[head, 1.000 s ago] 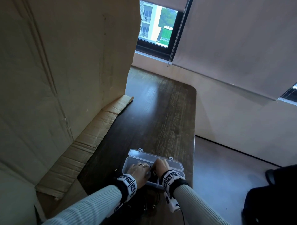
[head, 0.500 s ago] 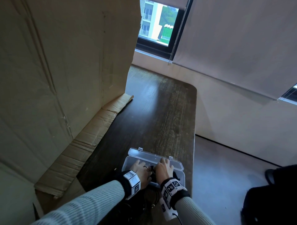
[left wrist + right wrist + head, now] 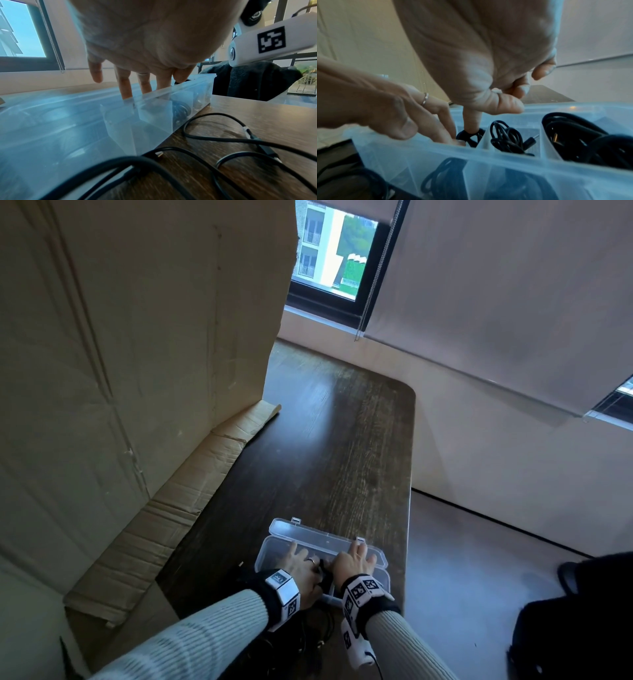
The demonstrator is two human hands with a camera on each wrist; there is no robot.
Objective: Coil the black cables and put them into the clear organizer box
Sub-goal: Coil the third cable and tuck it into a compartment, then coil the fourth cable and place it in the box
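The clear organizer box (image 3: 384, 575) lies open near the table's front edge, lid tipped back. Both hands reach into it. My left hand (image 3: 299, 565) has straight fingers (image 3: 126, 86) down in a middle compartment. My right hand (image 3: 354, 559) presses its index finger (image 3: 471, 121) onto a small black coil (image 3: 476, 136) there, beside the left hand's fingertips (image 3: 447, 129). More coiled black cables (image 3: 505, 138) fill compartments to the right. Loose black cables (image 3: 223, 140) sprawl on the table in front of the box wall (image 3: 154, 119).
A tall cardboard sheet (image 3: 137, 371) stands along the left side of the dark wooden table (image 3: 342, 457), its flap lying on the tabletop. The table's right edge runs just beside the box. A black garment (image 3: 582, 621) sits at the lower right, off the table.
Both hands have slid a little farther over the box and their fingers have stretched out, pushing the coil down into its compartment.
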